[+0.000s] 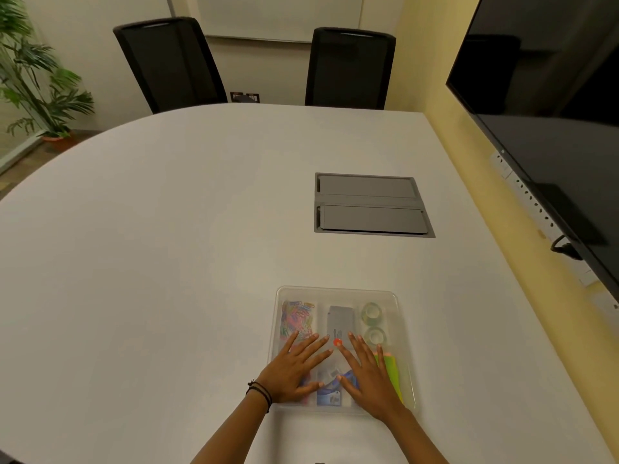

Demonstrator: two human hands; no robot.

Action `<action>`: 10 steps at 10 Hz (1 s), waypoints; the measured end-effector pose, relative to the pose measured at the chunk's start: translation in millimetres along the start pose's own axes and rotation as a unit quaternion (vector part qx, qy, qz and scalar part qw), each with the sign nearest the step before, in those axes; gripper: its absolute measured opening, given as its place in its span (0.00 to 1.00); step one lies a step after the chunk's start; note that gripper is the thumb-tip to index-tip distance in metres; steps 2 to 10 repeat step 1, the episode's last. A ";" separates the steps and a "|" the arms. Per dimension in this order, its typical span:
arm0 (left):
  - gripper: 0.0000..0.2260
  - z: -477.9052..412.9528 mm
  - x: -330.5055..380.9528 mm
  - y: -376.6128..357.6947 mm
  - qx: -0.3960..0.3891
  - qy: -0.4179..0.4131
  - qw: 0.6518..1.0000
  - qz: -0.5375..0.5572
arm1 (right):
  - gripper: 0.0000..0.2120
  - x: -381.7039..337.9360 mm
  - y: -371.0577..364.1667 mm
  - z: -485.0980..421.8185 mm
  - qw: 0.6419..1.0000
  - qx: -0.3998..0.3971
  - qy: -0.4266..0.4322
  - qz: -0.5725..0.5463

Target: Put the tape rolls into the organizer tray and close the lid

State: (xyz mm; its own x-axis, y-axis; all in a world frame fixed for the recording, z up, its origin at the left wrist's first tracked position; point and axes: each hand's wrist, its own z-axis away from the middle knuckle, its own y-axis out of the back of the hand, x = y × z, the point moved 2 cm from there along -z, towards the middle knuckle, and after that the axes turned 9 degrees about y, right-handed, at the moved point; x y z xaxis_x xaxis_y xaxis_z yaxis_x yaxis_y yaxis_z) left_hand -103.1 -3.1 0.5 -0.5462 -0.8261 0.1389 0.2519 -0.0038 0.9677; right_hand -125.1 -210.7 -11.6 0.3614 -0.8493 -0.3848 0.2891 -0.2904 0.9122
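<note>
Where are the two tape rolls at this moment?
In the head view, both tape rolls sit one behind the other in the far right compartment of the clear organizer tray, just beyond the right hand's fingertips, right of the grey box.

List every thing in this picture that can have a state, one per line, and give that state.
Organizer tray: clear lid on top, both hands pressing it.
Tape rolls: two, inside the far right compartment, lying flat.
Paper clips: heaped in the far left compartment.
Left hand: flat, fingers spread on the lid.
Right hand: flat, fingers spread on the lid.
Table hatch: both flaps shut.
Wall screen: dark.
</note>
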 end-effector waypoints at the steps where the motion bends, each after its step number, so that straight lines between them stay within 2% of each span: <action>1: 0.28 -3.2 -4.7 -0.6 0.000 0.015 0.994 0.110 | 0.28 -0.1 13.1 -6.7 0.999 0.008 0.001 -0.042; 10: 0.28 -3.2 -4.7 -0.6 0.000 0.015 0.994 0.110 | 0.28 -0.1 13.1 -6.7 0.999 0.008 0.001 -0.042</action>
